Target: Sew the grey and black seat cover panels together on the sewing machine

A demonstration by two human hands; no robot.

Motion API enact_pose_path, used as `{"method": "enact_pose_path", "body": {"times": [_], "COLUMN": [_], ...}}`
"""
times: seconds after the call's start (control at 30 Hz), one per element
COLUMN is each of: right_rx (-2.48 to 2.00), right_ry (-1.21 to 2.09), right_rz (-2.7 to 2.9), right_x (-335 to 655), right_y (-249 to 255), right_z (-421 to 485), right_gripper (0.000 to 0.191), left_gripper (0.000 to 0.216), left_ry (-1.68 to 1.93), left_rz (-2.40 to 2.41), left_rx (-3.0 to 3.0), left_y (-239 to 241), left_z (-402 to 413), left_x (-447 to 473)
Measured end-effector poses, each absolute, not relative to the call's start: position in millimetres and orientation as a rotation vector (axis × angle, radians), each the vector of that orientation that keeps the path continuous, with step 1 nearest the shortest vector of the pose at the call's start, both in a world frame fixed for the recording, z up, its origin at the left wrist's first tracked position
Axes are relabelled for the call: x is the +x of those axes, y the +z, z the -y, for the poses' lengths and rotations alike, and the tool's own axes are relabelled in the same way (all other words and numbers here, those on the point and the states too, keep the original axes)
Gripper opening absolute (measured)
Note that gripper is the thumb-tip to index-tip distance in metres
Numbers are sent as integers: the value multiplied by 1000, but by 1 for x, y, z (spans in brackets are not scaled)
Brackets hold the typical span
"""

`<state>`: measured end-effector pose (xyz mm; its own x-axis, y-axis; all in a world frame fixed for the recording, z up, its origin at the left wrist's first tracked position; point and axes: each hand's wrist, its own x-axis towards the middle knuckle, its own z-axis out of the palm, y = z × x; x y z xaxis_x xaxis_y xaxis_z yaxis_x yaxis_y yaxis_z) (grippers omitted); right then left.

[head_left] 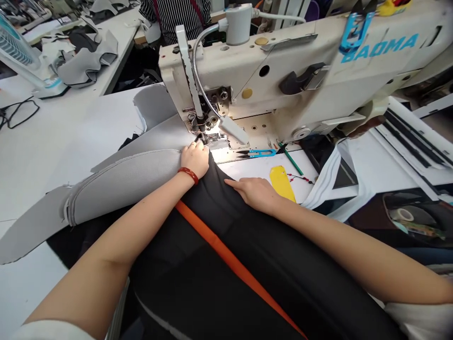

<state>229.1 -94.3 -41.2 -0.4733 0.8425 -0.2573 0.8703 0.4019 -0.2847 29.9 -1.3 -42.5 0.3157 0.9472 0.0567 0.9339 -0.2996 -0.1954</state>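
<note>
My left hand (196,158), with a red bracelet on the wrist, is closed in a pinch on the edge of the grey fabric (123,182) right at the presser foot (204,137) of the white sewing machine (300,71). My right hand (253,191) lies flat and open on the black fabric (219,264), a little to the right of the needle. An orange strip (226,255) runs diagonally across the black fabric between my arms.
Blue thread snips (260,153), a green pencil (292,163) and a yellow tag (282,183) lie on the table right of the needle. A fan (21,52) and grey fabric pieces (85,61) sit far left. A person in a striped top (177,14) stands behind the machine.
</note>
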Motion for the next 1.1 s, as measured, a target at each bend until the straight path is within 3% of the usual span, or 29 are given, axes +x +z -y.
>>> {"method": "enact_pose_path", "body": {"times": [0.37,0.6,1.1], "right_rx": [1743,1808,1977], "right_ry": [-625,-603,-493], "right_rz": [-2577,-2576,-2517], "right_x": [223,215,170], "right_y": [-45,-48,-53], "right_z": [69,61,58], "right_gripper": [41,42,45], "left_gripper": [30,37,35], "left_ry": [277,470,88], "left_rz": [1660,1933,2047], "left_rx": [-2354,-2433,-2353], "left_y": [-23,-22,-38], "left_z": [15,0,-33], "left_x": [29,38,33]}}
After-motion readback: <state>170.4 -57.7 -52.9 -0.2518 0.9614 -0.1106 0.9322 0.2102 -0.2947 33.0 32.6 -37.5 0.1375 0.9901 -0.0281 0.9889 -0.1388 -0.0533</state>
